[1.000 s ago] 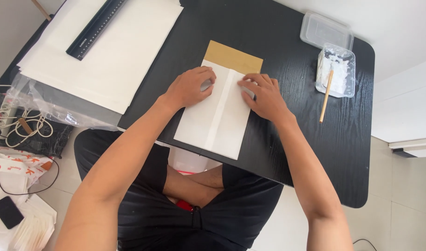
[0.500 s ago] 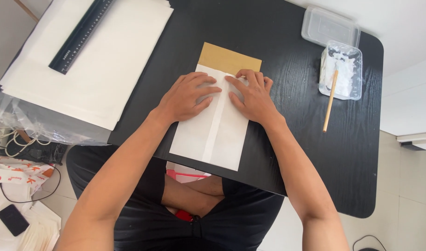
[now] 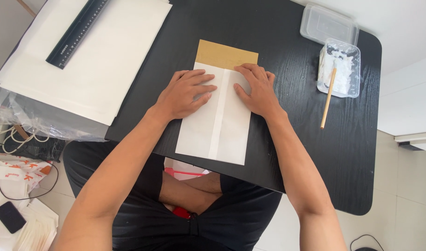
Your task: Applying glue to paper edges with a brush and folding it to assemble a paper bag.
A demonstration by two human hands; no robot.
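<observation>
- Head view: the left hand [image 3: 185,95] and right hand [image 3: 255,90] are lying flat on the folded white paper [image 3: 217,121], fingers spread apart and gripping nothing, pressing its overlapping centre seam.
- The paper is lying mid-surface, over a tan sheet [image 3: 227,53].
- Pressing evenly outward along the seam would probably be keeping it flat.
- The paper is looking smooth and matte; the black surface [image 3: 287,139] is showing wood grain.

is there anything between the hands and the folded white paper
Nothing visible. The left hand and right hand both lie flat on the folded white paper, either side of its centre seam.
</observation>
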